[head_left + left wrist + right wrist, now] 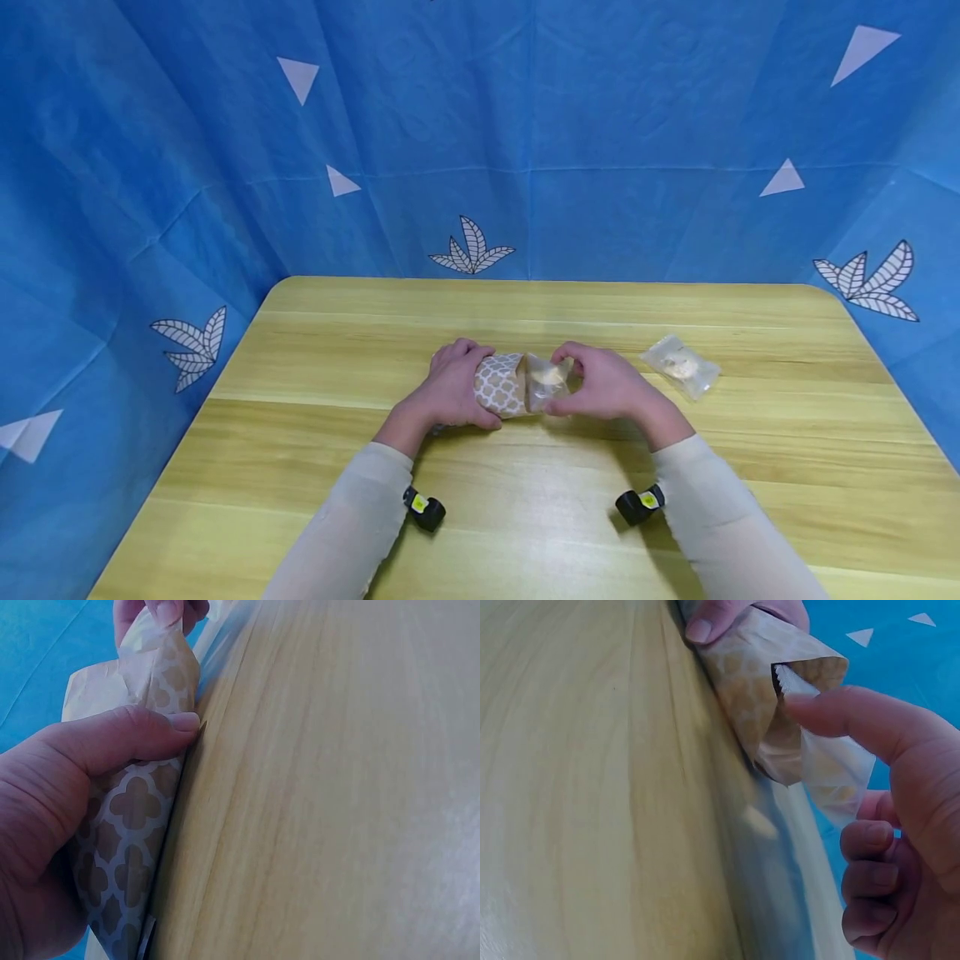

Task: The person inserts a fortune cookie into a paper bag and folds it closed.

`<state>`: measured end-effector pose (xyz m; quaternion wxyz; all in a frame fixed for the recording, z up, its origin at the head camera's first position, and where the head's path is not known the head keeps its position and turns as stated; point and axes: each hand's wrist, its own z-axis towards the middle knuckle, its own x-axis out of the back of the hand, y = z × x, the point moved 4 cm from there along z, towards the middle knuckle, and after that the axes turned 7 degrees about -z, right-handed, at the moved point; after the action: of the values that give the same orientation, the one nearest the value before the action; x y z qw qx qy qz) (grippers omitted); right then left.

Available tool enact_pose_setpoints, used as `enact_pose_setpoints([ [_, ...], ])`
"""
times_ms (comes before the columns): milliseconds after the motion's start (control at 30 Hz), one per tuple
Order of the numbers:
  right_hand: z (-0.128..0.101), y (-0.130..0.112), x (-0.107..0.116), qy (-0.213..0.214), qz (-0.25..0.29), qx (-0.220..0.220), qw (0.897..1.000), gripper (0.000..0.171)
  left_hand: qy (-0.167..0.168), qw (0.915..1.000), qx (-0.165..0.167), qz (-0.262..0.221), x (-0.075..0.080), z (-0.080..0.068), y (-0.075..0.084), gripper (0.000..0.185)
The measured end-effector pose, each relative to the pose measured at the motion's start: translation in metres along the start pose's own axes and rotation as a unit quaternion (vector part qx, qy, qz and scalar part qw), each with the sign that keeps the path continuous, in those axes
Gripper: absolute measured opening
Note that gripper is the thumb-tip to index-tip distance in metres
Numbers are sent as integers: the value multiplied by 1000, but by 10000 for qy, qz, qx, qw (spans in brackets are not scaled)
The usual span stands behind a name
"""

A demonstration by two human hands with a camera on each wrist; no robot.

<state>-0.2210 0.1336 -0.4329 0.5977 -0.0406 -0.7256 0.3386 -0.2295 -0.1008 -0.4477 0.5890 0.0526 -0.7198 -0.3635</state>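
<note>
A paper bag [501,385] with a brown-and-white quatrefoil print lies on its side on the wooden table [525,500], its mouth facing right. My left hand [450,387] grips the bag's body, thumb pressed across the printed paper [139,817]. My right hand [607,387] pinches a clear plastic packet [546,379] holding something pale, with one end inside the bag's mouth. In the right wrist view the packet [832,769] sticks out of the bag [750,667], one finger of the right hand [900,787] lies on its top edge, and the other fingers are curled.
A second clear packet [680,365] with pale contents lies on the table to the right of my right hand. Blue cloth with white leaf and triangle prints surrounds the table on three sides. Small black wrist cameras [423,507] sit under both sleeves.
</note>
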Motion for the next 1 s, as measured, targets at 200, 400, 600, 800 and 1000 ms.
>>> enact_pose_setpoints([
  [200, 2, -3, -2, 28, -249, -10, 9997, 60, -46, 9999, 79, -70, 0, 0, 0, 111],
  [400, 3, -7, -2, 142, -159, 111, 9997, 48, -44, 9999, 32, -99, 2, 0, 0, 110],
  [600, 3, -5, -6, 327, -73, 187, 9993, 44, -82, 9999, 32, -95, 2, 0, -1, 109],
  [800, 1, -1, -9, 224, 229, 121, 9994, 65, -33, 10000, 58, -61, 1, 0, -2, 109],
  [1000, -6, 12, -8, -239, 331, -46, 9992, 100, -22, 9999, 51, -93, 0, -1, -1, 110],
])
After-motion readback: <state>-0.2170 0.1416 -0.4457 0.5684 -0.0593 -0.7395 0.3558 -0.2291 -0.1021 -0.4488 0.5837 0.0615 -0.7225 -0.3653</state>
